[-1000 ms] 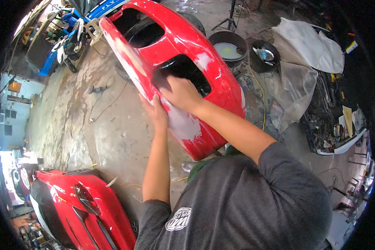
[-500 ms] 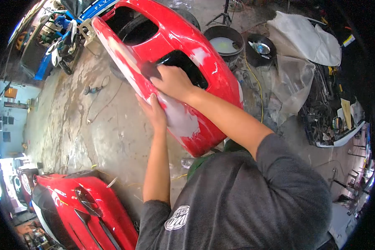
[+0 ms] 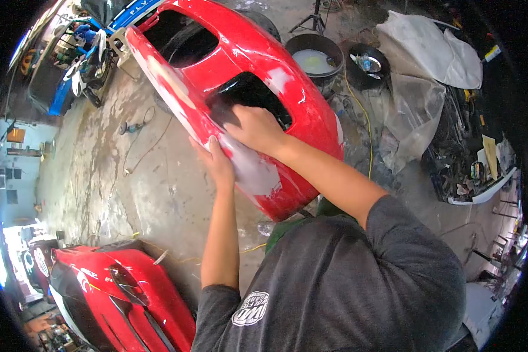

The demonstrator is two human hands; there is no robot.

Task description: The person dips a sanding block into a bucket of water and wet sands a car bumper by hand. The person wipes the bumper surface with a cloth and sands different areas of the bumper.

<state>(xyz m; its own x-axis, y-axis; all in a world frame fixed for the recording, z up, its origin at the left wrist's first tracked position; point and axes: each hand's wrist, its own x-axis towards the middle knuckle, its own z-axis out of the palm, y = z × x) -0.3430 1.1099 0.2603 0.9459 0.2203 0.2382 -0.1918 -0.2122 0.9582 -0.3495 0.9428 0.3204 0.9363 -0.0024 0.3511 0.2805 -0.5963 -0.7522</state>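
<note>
A red car bumper point(image 3: 308, 132) with grey and beige filler patches lies across the view. Two large openings pass through it. My right hand point(image 3: 257, 128) is closed on a dark piece of sandpaper point(image 3: 222, 110), partly blurred, pressed against the bumper's edge strip by the lower opening. Lower on the same edge, my left hand point(image 3: 217, 161) grips the rim, thumb on top and fingers along the outer side. A grey primed patch point(image 3: 252, 170) spreads just right of the left hand.
Beyond the bumper stand a black tub point(image 3: 315, 58) of whitish liquid and a smaller black bucket point(image 3: 368, 67). Plastic sheeting point(image 3: 419, 114) covers parts at right. A yellow cord point(image 3: 362, 111) crosses the floor. Another red car part point(image 3: 123, 281) lies lower left; a corded tool point(image 3: 129, 127) lies at left.
My right hand and the sandpaper have slid down the bumper's edge toward me and slightly right. My left hand keeps its hold on the rim. The view has shifted slightly.
</note>
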